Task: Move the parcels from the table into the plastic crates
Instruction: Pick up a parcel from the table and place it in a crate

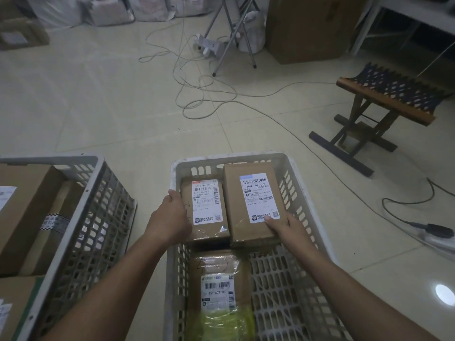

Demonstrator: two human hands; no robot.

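Plastic crate (pixel 246 160) in the middle takes both hands at once, so the step in hand looks like setting 2 parcels down side by side at its far end. A second crate (pixel 93 183) stands to the left, already stacked with boxes (pixel 27 205).

The larger parcel (pixel 253 203) sits under the right hand (pixel 285 230): the fingers curl round its near right corner, the thumb lying flat on top just at the edge of the white label. Its far end reaches away from the fingers toward the crate's far wall, and it seems tilted, its near end higher than the neighbour.

The smaller parcel (pixel 206 207) lies just right of the left hand (pixel 172 217). That hand's fingers curl over the parcel's left edge, between it and the crate wall, and their tips are hidden there.

A third parcel (pixel 216 286), taped and partly yellow, lies nearer the body, between the 2 forearms and untouched.

Next, I judge, both grips want loosening once the parcels rest flat; the left fingers need to slide up out of the narrow gap by the wall without dragging the parcel. The table is not in view.
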